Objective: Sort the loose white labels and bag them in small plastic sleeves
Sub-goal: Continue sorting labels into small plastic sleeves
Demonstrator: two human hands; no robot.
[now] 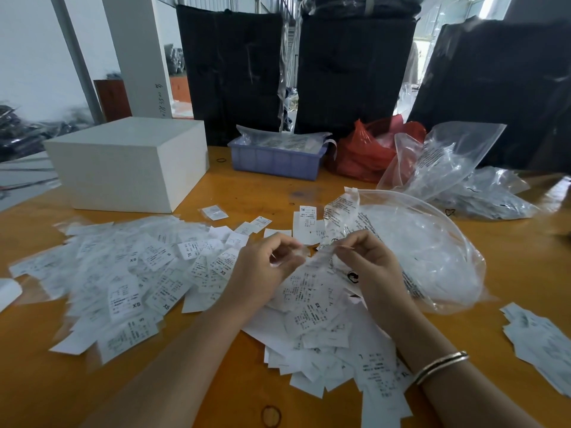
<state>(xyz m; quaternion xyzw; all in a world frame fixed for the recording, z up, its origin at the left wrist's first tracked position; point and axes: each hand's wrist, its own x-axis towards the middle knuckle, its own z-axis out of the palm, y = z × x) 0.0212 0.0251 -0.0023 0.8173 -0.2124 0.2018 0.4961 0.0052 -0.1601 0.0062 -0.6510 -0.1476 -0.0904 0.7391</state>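
Loose white labels printed with sizes such as XS and XL lie spread over the orange table, with a second heap under my wrists. A small clear plastic sleeve is held between both hands above that heap. My left hand pinches its left edge with curled fingers. My right hand pinches its right edge between thumb and forefinger; a metal bangle sits on that wrist. Whether a label is inside the sleeve is unclear.
A large clear bag of sleeves lies right of my hands. A white box stands back left, a blue tray and a red bag behind. More clear bags and a label stack are at right.
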